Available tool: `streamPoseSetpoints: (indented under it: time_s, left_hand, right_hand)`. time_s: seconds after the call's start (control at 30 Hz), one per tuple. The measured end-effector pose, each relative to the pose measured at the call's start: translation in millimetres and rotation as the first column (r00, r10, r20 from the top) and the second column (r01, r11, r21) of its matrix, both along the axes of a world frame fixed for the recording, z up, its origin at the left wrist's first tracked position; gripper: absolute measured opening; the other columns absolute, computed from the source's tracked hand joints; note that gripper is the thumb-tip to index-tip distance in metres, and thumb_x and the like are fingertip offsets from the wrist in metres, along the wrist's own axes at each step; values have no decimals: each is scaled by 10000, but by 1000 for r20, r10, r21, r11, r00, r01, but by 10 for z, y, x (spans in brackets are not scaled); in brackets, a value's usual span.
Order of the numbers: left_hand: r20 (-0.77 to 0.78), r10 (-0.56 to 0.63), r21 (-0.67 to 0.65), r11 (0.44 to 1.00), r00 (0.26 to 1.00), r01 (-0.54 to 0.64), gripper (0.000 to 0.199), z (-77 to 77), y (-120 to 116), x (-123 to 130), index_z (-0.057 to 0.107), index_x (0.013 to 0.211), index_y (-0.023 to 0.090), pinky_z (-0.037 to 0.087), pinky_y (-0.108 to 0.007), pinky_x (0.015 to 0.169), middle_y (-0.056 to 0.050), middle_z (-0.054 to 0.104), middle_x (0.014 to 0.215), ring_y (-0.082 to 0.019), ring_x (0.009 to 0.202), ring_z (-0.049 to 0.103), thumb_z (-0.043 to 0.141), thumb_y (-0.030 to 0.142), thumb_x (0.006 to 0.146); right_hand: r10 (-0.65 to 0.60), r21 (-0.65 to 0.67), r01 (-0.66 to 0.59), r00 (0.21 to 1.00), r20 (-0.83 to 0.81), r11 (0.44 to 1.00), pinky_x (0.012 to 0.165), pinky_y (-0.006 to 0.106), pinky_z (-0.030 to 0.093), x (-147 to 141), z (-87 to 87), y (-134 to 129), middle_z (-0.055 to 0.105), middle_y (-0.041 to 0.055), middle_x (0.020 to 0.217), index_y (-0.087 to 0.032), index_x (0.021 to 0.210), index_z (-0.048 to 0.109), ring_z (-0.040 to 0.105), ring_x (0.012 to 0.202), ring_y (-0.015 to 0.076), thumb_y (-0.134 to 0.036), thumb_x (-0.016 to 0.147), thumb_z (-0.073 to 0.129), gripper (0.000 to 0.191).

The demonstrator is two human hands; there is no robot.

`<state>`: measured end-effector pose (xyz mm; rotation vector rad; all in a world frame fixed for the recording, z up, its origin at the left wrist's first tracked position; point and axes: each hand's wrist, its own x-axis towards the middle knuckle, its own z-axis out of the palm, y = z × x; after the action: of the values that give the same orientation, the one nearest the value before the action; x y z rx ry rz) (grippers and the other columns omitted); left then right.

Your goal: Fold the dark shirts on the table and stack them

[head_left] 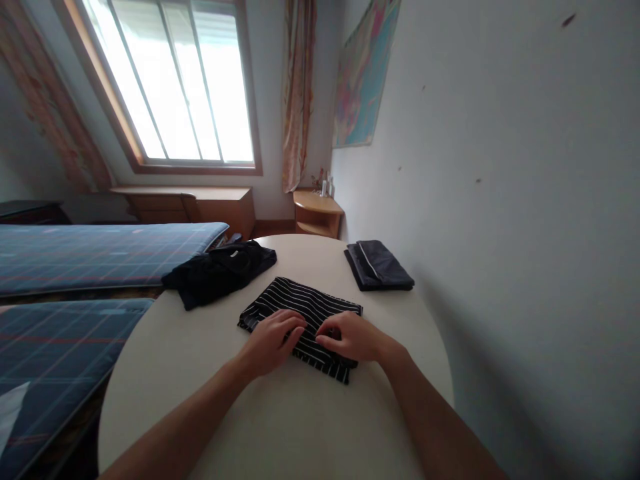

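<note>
A black cloth with thin white stripes (313,302) lies folded flat on a round, pale table (320,427), its edges somewhat uneven. The left hand (277,338) rests over the near left part of the striped cloth, palm down, fingers loosely bent and close together. The right hand (345,337) is at the near right part of the cloth, half curled, a small gap showing between thumb and forefinger. Both hands seem to touch the cloth, but I cannot tell whether either one pinches the fabric.

Beyond the striped cloth to the left, a black garment (223,272) lies in a loose heap, reaching over the table's edge. Beyond the cloth to the right sits a dark folded bundle (381,265) with a pale line across it. Farther left of the cloth are blue plaid mattresses (100,257). Well beyond it stand a wooden desk (227,203) and a corner shelf (317,202).
</note>
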<state>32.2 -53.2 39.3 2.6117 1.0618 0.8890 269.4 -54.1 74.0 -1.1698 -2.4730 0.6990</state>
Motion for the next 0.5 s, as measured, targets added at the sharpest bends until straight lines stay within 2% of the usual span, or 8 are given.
streamPoseSetpoints:
  time_s: [0.07, 0.13, 0.2, 0.23, 0.3, 0.37, 0.4, 0.5]
  left_hand:
    - [5, 197, 48, 979, 980, -197, 342, -103, 65, -45, 649, 1249, 239, 385, -486, 1116, -88, 618, 1336, -258, 1283, 522, 421, 348, 1018]
    - [-38, 368, 35, 930, 929, -366, 403, -235, 129, -95, 588, 1345, 245, 315, -581, 1134, -107, 532, 1444, -323, 1383, 413, 450, 400, 1000]
    - [-103, 446, -22, 893, 889, -450, 465, -344, 176, -140, 568, 1370, 234, 324, -602, 1111, -134, 485, 1486, -362, 1396, 392, 491, 457, 969]
    - [-124, 457, -44, 884, 881, -465, 489, -372, 190, -157, 564, 1370, 221, 342, -586, 1101, -147, 476, 1491, -366, 1383, 411, 510, 472, 954]
    - [-129, 465, -61, 878, 876, -475, 520, -360, 197, -180, 546, 1377, 185, 382, -525, 1085, -169, 504, 1460, -346, 1335, 475, 529, 464, 938]
    - [-117, 495, -67, 861, 861, -504, 511, -266, 185, -199, 535, 1370, 170, 443, -465, 1022, -169, 589, 1362, -320, 1239, 564, 513, 448, 942]
    - [-119, 521, -78, 844, 845, -531, 502, -200, 178, -211, 540, 1357, 179, 476, -444, 966, -159, 640, 1287, -314, 1168, 612, 500, 462, 944]
    - [-165, 574, -189, 780, 802, -596, 447, -13, 177, -279, 630, 1202, 236, 510, -380, 783, -104, 746, 1008, -294, 932, 702, 428, 551, 957]
  right_hand:
    - [67, -94, -67, 998, 2, 993, 587, 236, 426, -19, 33, -55, 733, 13, 751, -202, 943, 780, 626, 646, 141, -411, 911, 588, 285]
    - [148, -207, -151, 989, -27, 967, 562, 226, 428, -55, 48, -107, 739, 12, 751, -195, 981, 777, 631, 633, 138, -425, 917, 580, 309]
    - [204, -277, -216, 976, -73, 936, 556, 223, 446, -108, 41, -141, 749, 18, 772, -191, 1034, 764, 645, 636, 139, -441, 932, 560, 338]
    - [208, -261, -225, 974, -91, 939, 576, 227, 463, -137, 31, -147, 752, 21, 789, -194, 1050, 758, 652, 650, 142, -438, 940, 553, 337]
    - [155, -109, -169, 980, -125, 980, 714, 260, 509, -186, 2, -134, 759, 43, 917, -207, 1097, 740, 676, 791, 166, -401, 938, 571, 302]
    - [64, 78, -52, 986, -155, 996, 917, 326, 491, -204, -32, -92, 728, 74, 1108, -220, 1169, 711, 648, 1019, 206, -347, 912, 620, 300]
    - [37, 129, -16, 987, -158, 991, 986, 354, 463, -197, -47, -66, 707, 82, 1167, -224, 1188, 702, 619, 1097, 219, -313, 897, 640, 310]
    - [91, 105, -79, 989, -117, 991, 1036, 366, 443, -119, -77, 9, 713, 60, 1157, -239, 1154, 716, 615, 1115, 210, -136, 846, 624, 338]
